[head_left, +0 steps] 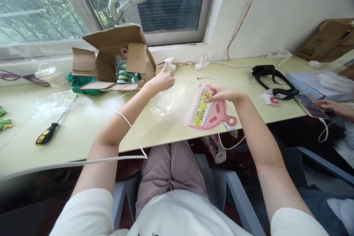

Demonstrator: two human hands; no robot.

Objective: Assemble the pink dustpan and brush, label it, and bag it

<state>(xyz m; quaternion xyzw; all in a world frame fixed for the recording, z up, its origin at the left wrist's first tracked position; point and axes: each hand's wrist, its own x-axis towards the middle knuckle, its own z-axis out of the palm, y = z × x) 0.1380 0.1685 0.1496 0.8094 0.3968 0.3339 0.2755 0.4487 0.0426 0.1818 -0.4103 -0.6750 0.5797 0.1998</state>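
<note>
My right hand (223,95) grips a small pink dustpan and brush set (206,108), held tilted at the table's front edge. A yellow-green printed label lies across the white bristles, and my thumb rests on the set. My left hand (163,79) is raised over the table with its index finger stretched forward and the other fingers loosely curled; nothing shows in it. Just beyond that fingertip is a white socket adapter (169,65), but I cannot tell whether they touch. Below the left hand lies a clear plastic bag (165,104).
An open cardboard box (139,57) with green items stands left of my left hand. A screwdriver (47,133) lies further left. White cable (128,158) crosses my left forearm. At right are a black headset strap (272,77) and another person's hand (329,105) at a phone (309,105).
</note>
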